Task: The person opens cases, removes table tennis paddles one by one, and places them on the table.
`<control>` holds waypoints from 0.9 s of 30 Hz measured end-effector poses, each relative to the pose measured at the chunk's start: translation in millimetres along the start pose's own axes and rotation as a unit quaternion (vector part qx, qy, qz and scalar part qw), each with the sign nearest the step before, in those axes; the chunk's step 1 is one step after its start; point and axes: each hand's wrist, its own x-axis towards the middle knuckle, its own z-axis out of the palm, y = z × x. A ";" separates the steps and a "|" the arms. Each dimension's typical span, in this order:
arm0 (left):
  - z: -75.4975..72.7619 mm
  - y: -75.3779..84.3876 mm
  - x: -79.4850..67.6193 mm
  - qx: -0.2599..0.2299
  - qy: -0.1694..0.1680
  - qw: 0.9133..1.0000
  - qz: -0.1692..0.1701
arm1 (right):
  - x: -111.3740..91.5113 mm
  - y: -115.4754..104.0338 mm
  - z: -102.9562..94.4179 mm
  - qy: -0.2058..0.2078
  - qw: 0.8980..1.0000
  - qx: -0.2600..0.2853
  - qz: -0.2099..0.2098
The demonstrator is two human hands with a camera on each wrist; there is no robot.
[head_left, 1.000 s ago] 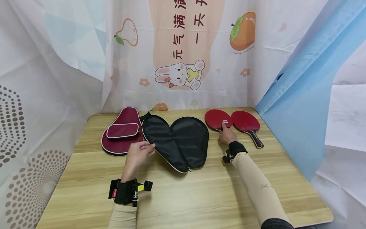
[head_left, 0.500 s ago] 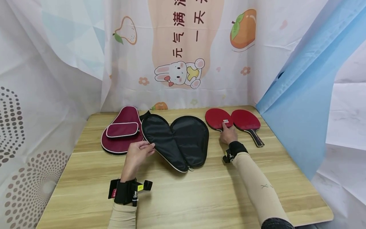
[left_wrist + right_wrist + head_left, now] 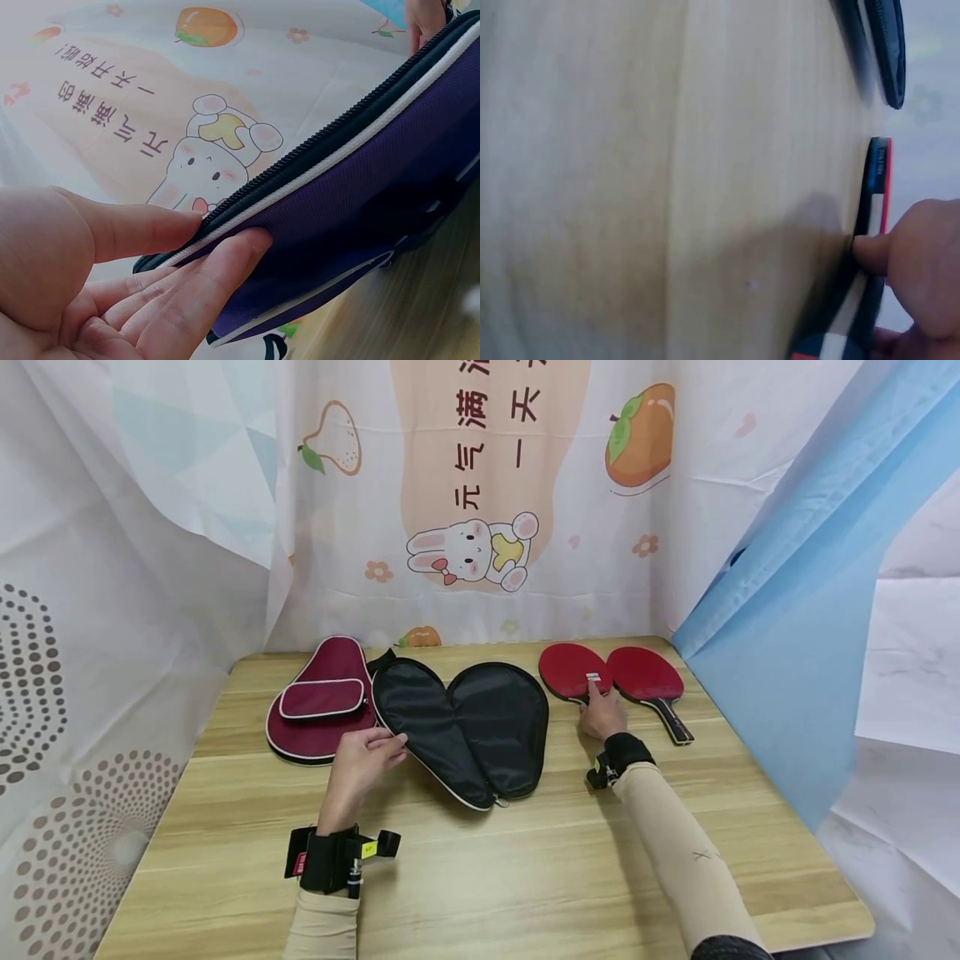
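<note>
Your right hand (image 3: pixel 602 716) grips the left red paddle (image 3: pixel 567 668), hiding most of its handle; the right wrist view crops that hand. Your left hand (image 3: pixel 363 763) pinches the edge of the spread black case (image 3: pixel 498 724), between the maroon case (image 3: pixel 318 737) and that paddle.

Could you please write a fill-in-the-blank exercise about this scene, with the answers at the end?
The left hand pinches the edge of the open case, whose lining is coloured ____.
The right hand holds a paddle, one of ____ in view.
The other paddle shows a face coloured ____.
In the head view, the maroon case lies to the ____ of the open case.

Missing words: black; two; red; left.
</note>
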 end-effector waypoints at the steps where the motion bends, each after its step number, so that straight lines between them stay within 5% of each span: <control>1: 0.0 0.4 0.1 0.000 0.000 1.000 -0.001 | -2.0 -2.1 -1.3 0.024 1.000 0.002 -0.004; 7: 0.0 3.0 1.7 0.001 0.002 1.000 -0.004 | -22.5 -32.8 -12.2 0.168 0.978 0.097 -0.078; 14: 3.5 6.1 3.7 0.000 0.006 1.000 0.004 | -57.4 -92.7 -20.9 0.199 0.939 0.173 -0.222; 17: 5.0 5.9 4.1 -0.001 0.005 1.000 0.002 | -79.5 -121.1 -22.7 0.194 0.923 0.187 -0.276; 23: 6.8 4.3 5.1 0.004 0.004 1.000 0.002 | -126.5 -173.1 -20.1 0.110 0.901 0.202 -0.368; 27: 8.8 5.0 4.8 0.016 0.007 1.000 0.010 | -147.1 -197.1 -10.1 0.044 0.905 0.164 -0.390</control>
